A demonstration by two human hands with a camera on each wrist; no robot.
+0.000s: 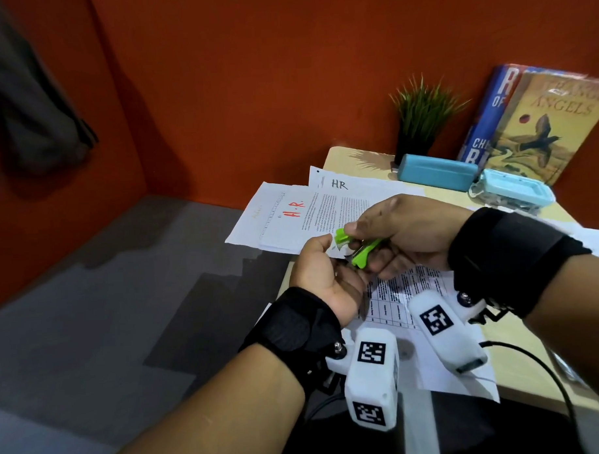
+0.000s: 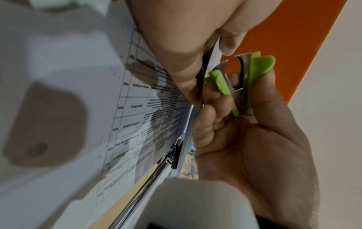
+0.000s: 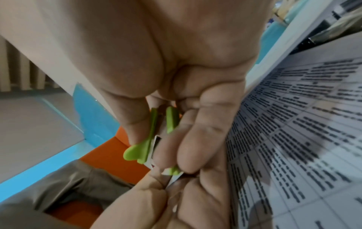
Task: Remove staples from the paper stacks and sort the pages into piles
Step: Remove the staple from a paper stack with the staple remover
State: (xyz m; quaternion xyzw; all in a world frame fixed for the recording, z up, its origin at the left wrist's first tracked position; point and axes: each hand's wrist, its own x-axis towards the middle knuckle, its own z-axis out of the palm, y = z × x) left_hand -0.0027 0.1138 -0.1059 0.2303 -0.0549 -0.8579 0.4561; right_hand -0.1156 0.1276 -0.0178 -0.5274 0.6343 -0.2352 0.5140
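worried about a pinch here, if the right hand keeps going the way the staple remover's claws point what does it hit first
Most likely the corner of the paper stack that the left hand pinches; the claws of the staple remover in the right hand sit open right at it. The left fingertips lie just behind, though depth is unclear.

Tabletop (image 1: 353, 157) — plant (image 1: 420, 120) and books (image 1: 539, 123) at back; two cases (image 1: 438, 171) before them. HR pages (image 1: 291, 220) overhang left edge — table sheet (image 1: 405, 291) nearest, under both hands.
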